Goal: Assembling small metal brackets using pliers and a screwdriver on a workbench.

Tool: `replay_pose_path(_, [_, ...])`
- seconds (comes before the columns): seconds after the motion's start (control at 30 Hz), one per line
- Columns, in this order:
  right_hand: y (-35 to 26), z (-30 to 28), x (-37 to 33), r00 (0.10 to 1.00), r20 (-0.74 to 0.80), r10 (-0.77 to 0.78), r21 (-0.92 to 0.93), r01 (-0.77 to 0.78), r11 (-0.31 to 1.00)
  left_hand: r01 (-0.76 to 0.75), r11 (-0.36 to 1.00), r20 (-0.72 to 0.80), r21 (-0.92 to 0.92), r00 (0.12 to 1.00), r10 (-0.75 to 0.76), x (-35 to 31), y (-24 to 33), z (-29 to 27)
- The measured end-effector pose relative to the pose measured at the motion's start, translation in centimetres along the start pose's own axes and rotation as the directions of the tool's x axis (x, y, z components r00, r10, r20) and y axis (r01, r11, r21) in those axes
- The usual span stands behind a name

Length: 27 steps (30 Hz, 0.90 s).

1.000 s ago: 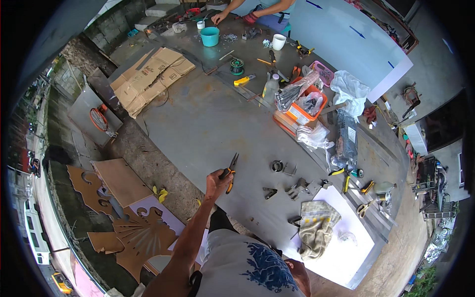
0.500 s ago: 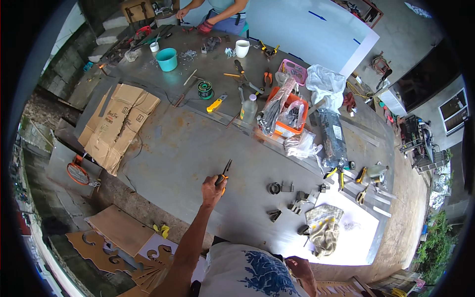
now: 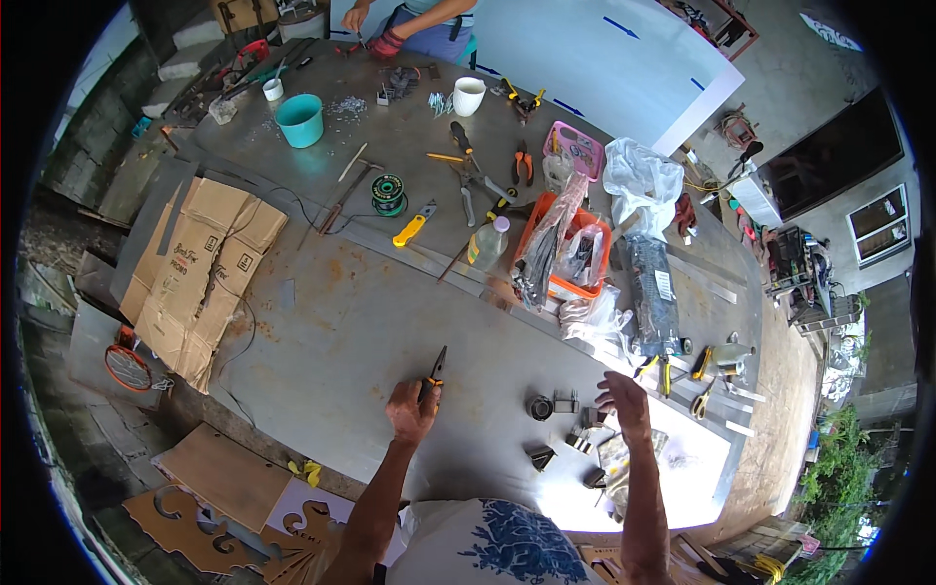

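Note:
My left hand (image 3: pixel 410 410) is closed round a pair of long-nose pliers (image 3: pixel 439 367) with black and orange handles, jaws pointing away from me above the grey metal table (image 3: pixel 341 322). To the right, my right hand (image 3: pixel 625 402) reaches over the table with its fingers apart, and I see nothing in it. Beside its fingertips lie several small dark metal brackets (image 3: pixel 565 401) and a dark ring-shaped piece (image 3: pixel 539 408). A patterned cloth (image 3: pixel 616 456) lies on the white sheet (image 3: pixel 697 463), partly hidden by my right forearm.
An orange basket (image 3: pixel 583 289) of bagged items, a bottle (image 3: pixel 487 244) and a yellow cutter knife (image 3: pixel 415 224) lie farther back. Flattened cardboard (image 3: pixel 200 283) covers the left side. Across the table, another person's gloved hand (image 3: pixel 386 45) works near a teal pot (image 3: pixel 299 121).
My right hand has come up from beside my body to above the small metal parts. The left hand with the pliers has lowered slightly toward me. The view has shifted a little.

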State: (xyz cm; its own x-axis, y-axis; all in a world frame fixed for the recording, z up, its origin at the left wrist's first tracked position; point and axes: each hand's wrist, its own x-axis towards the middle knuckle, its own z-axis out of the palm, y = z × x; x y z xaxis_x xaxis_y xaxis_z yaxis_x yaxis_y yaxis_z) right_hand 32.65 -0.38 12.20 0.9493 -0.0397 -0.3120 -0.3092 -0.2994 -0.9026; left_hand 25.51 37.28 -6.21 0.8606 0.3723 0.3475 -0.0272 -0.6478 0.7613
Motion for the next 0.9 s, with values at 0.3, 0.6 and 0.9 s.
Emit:
replay_pose_path(0.3, [-3.1,1.9,15.7,0.997,-0.058,0.047,0.025,-0.046,0.999,0.005,1.000,0.052,0.025,0.999,-0.006,1.6,2.0,-1.5])
replay_pose_path(0.6, [-5.7,3.9,18.5,0.847,-0.257,-0.466,-0.868,0.010,0.497,0.021,1.000,0.083,0.016,0.996,-0.022,2.5,2.5,-1.7])
replay_pose_path(0.9, [-18.3,14.9,33.1,0.651,0.311,-0.693,-0.578,0.708,0.405,0.034,0.998,0.131,0.044,0.991,-0.039,2.1,1.8,-2.1])
